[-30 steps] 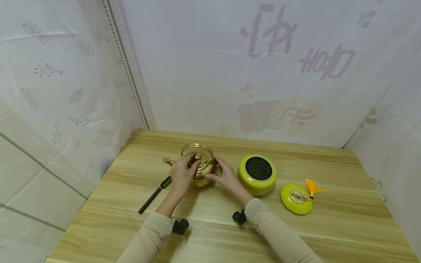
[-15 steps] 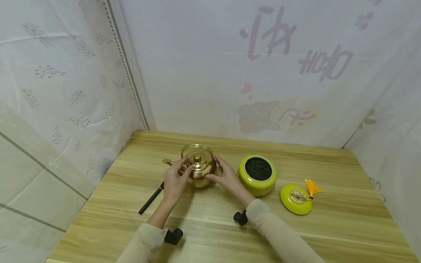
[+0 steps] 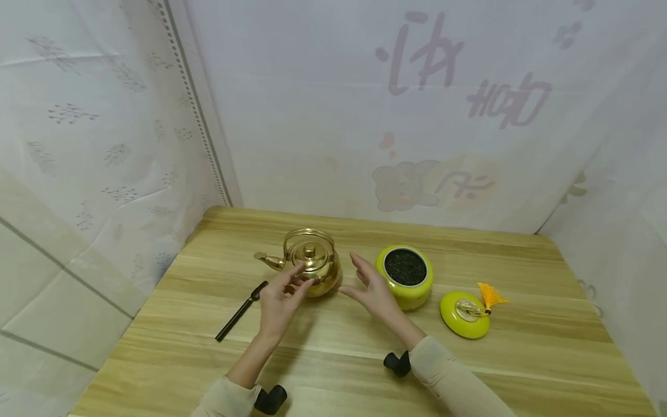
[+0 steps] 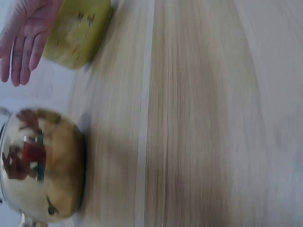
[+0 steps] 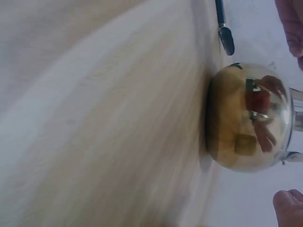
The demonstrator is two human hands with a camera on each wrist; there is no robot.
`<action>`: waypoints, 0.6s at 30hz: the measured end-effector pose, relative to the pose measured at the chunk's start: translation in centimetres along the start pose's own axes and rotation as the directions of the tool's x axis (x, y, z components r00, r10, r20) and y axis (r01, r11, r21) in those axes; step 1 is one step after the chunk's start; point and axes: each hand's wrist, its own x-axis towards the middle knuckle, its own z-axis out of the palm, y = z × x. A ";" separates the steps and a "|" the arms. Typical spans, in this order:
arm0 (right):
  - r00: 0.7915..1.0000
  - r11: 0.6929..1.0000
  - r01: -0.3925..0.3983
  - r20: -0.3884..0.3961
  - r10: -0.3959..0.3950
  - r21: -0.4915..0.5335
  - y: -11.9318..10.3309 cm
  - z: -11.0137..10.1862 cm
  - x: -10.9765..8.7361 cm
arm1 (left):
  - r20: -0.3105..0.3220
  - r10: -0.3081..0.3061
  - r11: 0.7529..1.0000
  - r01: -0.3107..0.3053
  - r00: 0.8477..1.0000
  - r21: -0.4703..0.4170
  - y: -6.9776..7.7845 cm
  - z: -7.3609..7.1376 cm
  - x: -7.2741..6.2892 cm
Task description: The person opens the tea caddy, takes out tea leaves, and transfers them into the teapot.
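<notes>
A shiny gold teapot (image 3: 324, 279) stands on the wooden table, its lid on, its arched handle upright and its spout to the left. My left hand (image 3: 278, 301) hovers at its near-left side, thumb and fingers apart and holding nothing, overlapping the pot's front in the head view. To the right of the pot, my right hand (image 3: 374, 294) is spread with a gap to the pot, nothing in its grasp. The left wrist view shows that right hand (image 4: 28, 45) with fingers extended above the pot (image 4: 45, 165).
Beside my right hand stands an open yellow jar (image 3: 411, 295) filled with dark tea leaves (image 3: 405, 267). Its yellow lid (image 3: 464, 321), with an orange tassel (image 3: 491, 296), lies farther right. A slim black scoop (image 3: 237, 317) lies left of the pot.
My left hand has left the teapot's lid knob and drawn back toward the near-left. My right hand has come off the pot's side and moved right.
</notes>
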 end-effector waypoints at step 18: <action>0.971 0.987 0.159 -0.177 -0.163 -0.034 -0.4 -6.9 -7.0 | 0.296 -0.106 0.975 0.157 0.949 -0.155 -1.8 6.2 -1.0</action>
